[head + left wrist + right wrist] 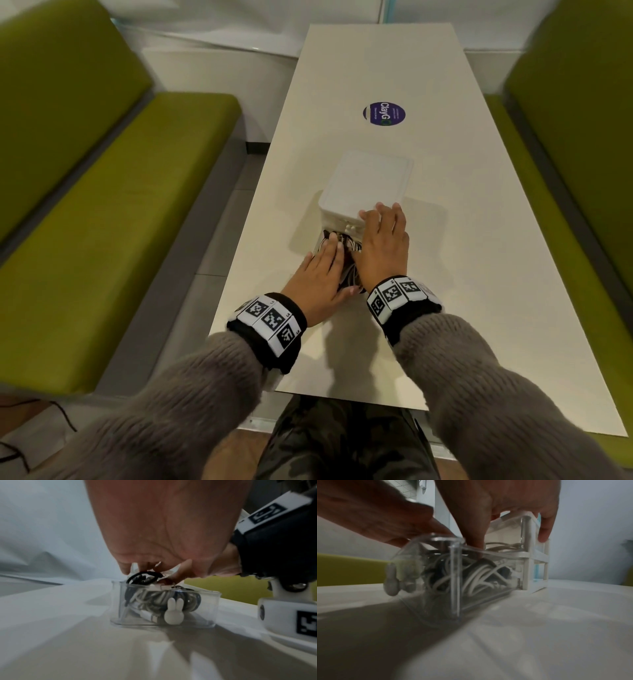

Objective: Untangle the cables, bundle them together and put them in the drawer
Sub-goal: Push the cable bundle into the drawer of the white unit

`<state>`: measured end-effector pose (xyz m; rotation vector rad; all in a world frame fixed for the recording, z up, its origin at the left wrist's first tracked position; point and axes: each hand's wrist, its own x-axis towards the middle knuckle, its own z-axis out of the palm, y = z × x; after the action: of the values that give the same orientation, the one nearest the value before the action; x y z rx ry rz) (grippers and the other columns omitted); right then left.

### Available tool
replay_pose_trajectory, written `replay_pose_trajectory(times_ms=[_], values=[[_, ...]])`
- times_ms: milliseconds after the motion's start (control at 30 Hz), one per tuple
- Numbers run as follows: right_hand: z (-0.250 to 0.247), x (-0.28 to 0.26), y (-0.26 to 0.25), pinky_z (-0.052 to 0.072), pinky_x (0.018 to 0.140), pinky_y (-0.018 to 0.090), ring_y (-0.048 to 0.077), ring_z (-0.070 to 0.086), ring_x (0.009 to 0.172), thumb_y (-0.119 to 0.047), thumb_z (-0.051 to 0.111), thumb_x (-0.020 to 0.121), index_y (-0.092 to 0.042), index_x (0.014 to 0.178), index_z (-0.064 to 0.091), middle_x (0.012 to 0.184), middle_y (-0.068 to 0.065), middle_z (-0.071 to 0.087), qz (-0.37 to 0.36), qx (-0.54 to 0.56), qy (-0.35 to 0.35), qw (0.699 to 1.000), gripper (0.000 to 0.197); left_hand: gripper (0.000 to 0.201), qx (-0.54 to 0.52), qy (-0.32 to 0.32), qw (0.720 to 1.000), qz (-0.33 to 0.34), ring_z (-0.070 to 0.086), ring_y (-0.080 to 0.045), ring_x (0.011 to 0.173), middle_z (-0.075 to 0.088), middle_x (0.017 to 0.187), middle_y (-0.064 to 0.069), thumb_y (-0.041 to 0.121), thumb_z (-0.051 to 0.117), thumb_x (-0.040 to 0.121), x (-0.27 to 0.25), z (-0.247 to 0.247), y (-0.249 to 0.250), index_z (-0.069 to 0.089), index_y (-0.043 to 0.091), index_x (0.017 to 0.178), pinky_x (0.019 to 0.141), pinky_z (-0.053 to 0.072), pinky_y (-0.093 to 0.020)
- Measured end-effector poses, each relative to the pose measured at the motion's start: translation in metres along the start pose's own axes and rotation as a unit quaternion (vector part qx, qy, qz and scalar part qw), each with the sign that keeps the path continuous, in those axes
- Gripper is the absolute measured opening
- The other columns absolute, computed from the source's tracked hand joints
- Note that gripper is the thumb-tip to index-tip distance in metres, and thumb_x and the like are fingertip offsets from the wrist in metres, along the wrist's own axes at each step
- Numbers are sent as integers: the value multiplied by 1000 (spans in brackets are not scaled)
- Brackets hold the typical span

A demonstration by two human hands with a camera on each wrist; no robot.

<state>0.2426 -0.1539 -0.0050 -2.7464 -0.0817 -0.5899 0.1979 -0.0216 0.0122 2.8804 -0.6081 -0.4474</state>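
A white drawer unit (368, 181) stands mid-table, its clear bottom drawer (164, 604) pulled out toward me. A bundle of white and black cables (154, 599) lies coiled inside the drawer, with a black loop poking above the rim. My left hand (329, 253) lies flat over the drawer with straight fingers pressing down on the cables (346, 240). My right hand (380, 219) rests with straight fingers on the unit's top front edge, its thumb reaching down to the cables (479, 577). The drawer front carries a small white rabbit-shaped knob (174, 609).
The long white table (445, 274) carries a round purple sticker (384, 113) beyond the unit. Green benches (120, 222) flank the table on both sides. A black cord (61, 411) lies on the floor at the lower left.
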Motion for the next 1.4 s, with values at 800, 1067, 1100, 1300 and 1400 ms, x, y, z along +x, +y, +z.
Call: replay_pose_trajectory(times_ms=[800, 1067, 1100, 1300, 1400], values=[[-7, 0, -3, 54, 78, 53, 46, 51, 122, -31, 93, 49, -12, 115, 32, 121, 24, 58, 3, 37, 6, 999, 91, 78, 29, 50, 997, 45, 40, -22, 126, 36, 140, -3, 52, 49, 86, -1, -7, -22, 19, 14, 148, 112, 25, -40], [-20, 20, -5, 32, 106, 54, 28, 34, 139, -12, 71, 79, -5, 133, 39, 145, 12, 40, -27, -30, -100, 994, 63, 70, 145, 12, 987, 62, 33, -21, 128, 30, 141, -3, 41, 57, 87, 8, -21, -21, 26, 16, 145, 108, 25, -41], [-21, 22, -5, 34, 103, 54, 29, 42, 134, -7, 70, 77, -4, 131, 40, 138, 13, 46, -38, -57, -86, 994, 61, 70, 139, 11, 988, 65, 34, -21, 127, 31, 140, -4, 42, 56, 87, 8, -21, -21, 26, 15, 145, 106, 28, -39], [-33, 36, -11, 24, 109, 57, 36, 30, 136, -13, 65, 83, -7, 149, 13, 143, 18, 34, -104, -186, -202, 956, 84, 52, 105, 11, 992, 72, 40, -22, 116, 38, 130, -7, 35, 60, 86, 10, -22, -21, 49, 8, 129, 91, 43, -34], [-36, 39, -8, 24, 111, 53, 33, 33, 135, -19, 60, 90, -10, 150, 17, 143, 14, 33, -108, -162, -216, 957, 73, 50, 83, 11, 994, 64, 39, -22, 116, 39, 128, -7, 34, 62, 85, 10, -23, -19, 52, 6, 124, 85, 45, -32]])
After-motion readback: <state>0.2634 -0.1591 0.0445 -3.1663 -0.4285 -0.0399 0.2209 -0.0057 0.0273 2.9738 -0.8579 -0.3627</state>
